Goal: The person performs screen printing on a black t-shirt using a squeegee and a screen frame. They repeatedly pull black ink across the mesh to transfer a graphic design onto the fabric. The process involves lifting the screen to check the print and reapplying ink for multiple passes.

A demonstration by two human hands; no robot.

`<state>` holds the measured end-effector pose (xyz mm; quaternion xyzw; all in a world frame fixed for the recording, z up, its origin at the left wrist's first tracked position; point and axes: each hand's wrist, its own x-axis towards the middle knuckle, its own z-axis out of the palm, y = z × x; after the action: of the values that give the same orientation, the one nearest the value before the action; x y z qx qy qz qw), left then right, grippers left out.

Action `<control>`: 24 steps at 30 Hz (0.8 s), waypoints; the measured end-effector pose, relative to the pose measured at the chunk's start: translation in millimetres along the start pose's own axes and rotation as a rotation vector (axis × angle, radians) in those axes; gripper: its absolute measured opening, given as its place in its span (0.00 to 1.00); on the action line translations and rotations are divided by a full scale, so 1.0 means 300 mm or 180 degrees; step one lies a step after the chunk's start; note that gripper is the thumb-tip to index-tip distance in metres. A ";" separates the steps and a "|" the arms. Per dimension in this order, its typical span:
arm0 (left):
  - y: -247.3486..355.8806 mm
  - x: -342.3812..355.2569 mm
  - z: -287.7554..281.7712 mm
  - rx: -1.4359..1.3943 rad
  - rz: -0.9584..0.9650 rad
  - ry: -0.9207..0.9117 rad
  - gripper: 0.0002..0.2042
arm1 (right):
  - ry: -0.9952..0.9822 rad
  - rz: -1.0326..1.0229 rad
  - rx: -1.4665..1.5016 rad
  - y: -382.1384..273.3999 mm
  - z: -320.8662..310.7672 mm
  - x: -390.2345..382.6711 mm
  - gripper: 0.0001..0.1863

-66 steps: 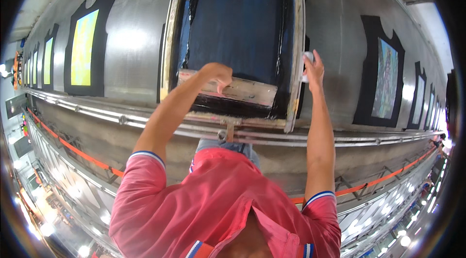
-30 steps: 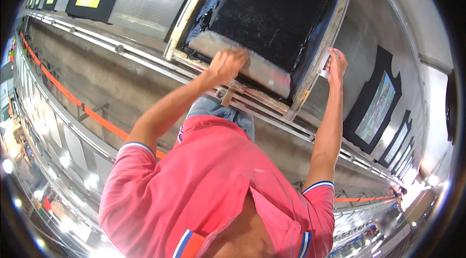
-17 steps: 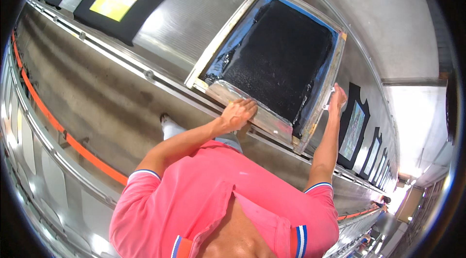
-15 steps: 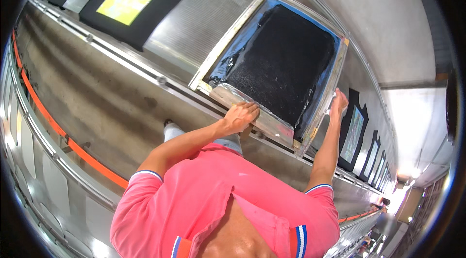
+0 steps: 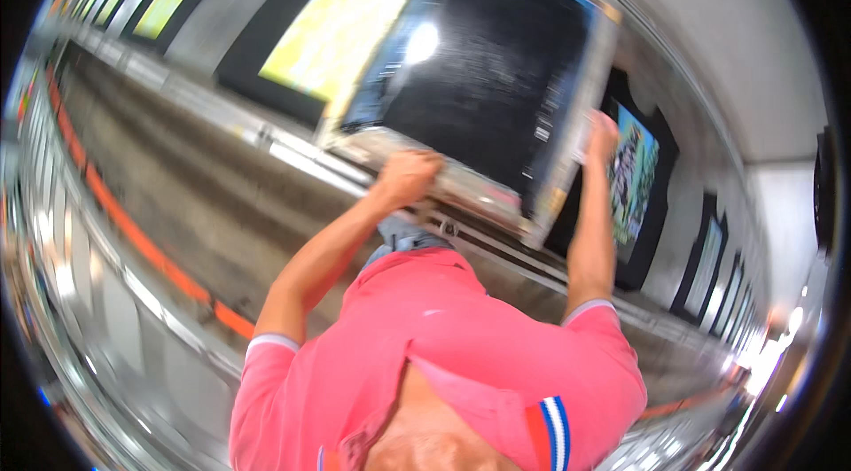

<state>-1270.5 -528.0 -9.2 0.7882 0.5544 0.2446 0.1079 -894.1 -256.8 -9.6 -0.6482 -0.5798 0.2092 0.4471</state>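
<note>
A screen-printing frame point(image 5: 565, 156) with pale edges is tilted over the long metal table, its mesh covered in wet black ink point(image 5: 496, 72) with blue margins. Along the near edge inside it lies a squeegee point(image 5: 479, 190). My left hand point(image 5: 410, 177) is closed over the squeegee and the near rim. On the right side of the frame, my right hand point(image 5: 602, 134) is closed around the rim or a small pale fitting on it; motion blur hides which. Beside the frame on the left lies a black shirt with a yellow print point(image 5: 328, 32), partly covered by it.
To the right lies a black shirt with a multicoloured print point(image 5: 631, 170). More printed shirts run along the table both ways. A metal rail point(image 5: 301, 155) edges the table's near side. Behind me at left runs an orange bar point(image 5: 142, 236) beside another table.
The frame has moved left along the table with both hands on it, and now overlaps the yellow-printed shirt. More of the right-hand shirt shows. My view has shifted and is blurred.
</note>
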 end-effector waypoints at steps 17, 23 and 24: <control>0.020 0.071 -0.141 0.0313 -0.0101 -0.0949 0.14 | 0.0378 0.0700 0.0284 -0.053 0.053 -0.224 0.12; -0.022 0.071 -0.142 0.0317 -0.0131 -0.0853 0.15 | 0.0467 0.0629 0.0415 -0.065 0.109 -0.226 0.10; -0.022 0.068 -0.143 0.0322 -0.0095 -0.0830 0.14 | 0.0435 0.0673 0.0373 -0.074 0.109 -0.235 0.10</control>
<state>-1292.3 -511.0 30.2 0.8093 0.5590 0.1102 0.1428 -949.4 -313.5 -25.7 -0.6912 -0.4632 0.2440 0.4981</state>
